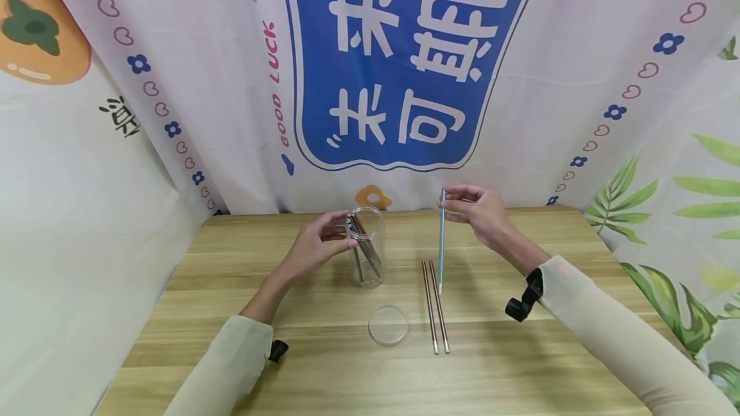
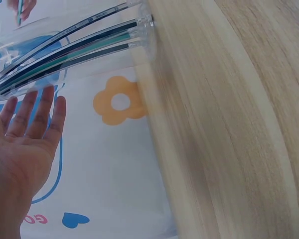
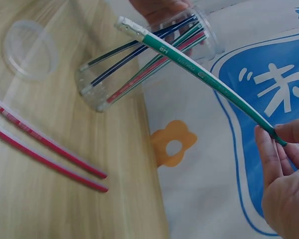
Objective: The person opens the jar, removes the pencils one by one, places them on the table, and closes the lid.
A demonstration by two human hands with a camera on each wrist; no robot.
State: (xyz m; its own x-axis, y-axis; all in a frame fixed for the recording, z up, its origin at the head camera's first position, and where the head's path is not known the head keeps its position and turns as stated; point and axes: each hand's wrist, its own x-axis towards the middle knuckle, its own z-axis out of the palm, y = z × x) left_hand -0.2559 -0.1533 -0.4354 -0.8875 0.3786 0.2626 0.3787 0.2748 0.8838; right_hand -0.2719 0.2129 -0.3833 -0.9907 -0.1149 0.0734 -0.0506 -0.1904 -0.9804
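Note:
My left hand (image 1: 315, 242) holds a clear plastic jar (image 1: 378, 273) near its open rim, thumb on the near side. Several pencils (image 3: 120, 63), dark, green and red, lean inside it. To the right, my right hand (image 1: 476, 210) pinches a green pencil (image 3: 204, 74) by its tip, with the white eraser end hanging down; it looks light blue in the head view. Two red pencils (image 1: 430, 307) lie side by side on the table, just below and left of the held pencil's lower end.
A round clear lid (image 1: 388, 326) lies on the wooden table (image 1: 312, 352) in front of the jar, left of the two red pencils. A printed cloth (image 1: 243, 146) hangs right behind the table's far edge.

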